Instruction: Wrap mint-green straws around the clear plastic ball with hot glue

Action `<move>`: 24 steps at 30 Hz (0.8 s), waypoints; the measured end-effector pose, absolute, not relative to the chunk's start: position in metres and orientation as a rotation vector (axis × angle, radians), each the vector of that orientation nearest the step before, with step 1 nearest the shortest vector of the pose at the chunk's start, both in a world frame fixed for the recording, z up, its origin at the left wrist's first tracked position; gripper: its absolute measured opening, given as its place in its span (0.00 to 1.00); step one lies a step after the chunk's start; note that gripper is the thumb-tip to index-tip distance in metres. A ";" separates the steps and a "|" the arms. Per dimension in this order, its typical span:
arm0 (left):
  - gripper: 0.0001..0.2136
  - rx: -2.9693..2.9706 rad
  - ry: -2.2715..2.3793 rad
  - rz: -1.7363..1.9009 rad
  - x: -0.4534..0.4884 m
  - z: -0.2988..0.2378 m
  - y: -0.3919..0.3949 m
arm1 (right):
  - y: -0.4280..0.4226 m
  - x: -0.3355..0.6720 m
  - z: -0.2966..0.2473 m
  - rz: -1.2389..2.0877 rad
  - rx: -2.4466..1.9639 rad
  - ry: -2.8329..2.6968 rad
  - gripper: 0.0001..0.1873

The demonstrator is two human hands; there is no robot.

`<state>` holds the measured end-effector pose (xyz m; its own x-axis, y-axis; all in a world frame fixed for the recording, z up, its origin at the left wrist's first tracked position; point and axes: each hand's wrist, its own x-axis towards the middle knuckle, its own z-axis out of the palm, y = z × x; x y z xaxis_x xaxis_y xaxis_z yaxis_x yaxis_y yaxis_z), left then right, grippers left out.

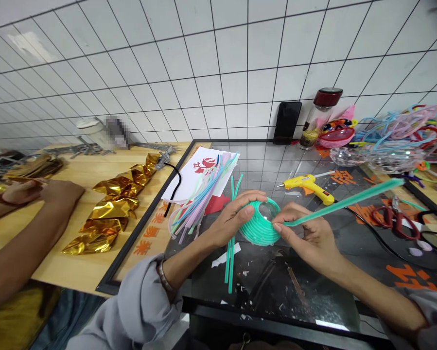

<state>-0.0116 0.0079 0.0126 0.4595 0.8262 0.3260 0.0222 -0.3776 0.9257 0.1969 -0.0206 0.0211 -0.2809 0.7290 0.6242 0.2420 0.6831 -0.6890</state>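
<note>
The left hand (236, 214) grips the coil (259, 231), located between both hands, while the right hand (309, 236) pinches the strip (349, 201) against it; a loosened pinch could let the strip spring away.

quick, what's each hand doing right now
Left hand: closed on the side of the green coil, holding it.
Right hand: closed, pinching the green strip between thumb and fingers, at the coil's edge.
</note>
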 end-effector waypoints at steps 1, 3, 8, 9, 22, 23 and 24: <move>0.25 1.704 0.749 1.074 -0.009 0.011 0.007 | -0.021 0.196 0.020 0.569 -0.758 -1.840 0.07; 0.24 1.631 0.785 1.139 -0.004 0.009 0.006 | -0.021 0.196 0.019 0.557 -0.750 -1.842 0.07; 0.15 1.506 0.854 1.200 0.004 0.009 0.005 | -0.022 0.196 0.019 0.554 -0.756 -1.862 0.07; 0.13 1.476 0.868 1.204 0.004 0.010 0.004 | -0.022 0.196 0.019 0.553 -0.760 -1.864 0.07; 0.08 1.275 0.929 1.227 0.009 0.013 0.003 | -0.022 0.195 0.019 0.546 -0.745 -1.877 0.07; 0.08 1.269 0.932 1.228 0.010 0.013 0.003 | -0.022 0.195 0.020 0.545 -0.750 -1.879 0.07; 0.08 1.264 0.935 1.227 0.010 0.014 0.003 | -0.022 0.195 0.020 0.545 -0.755 -1.881 0.07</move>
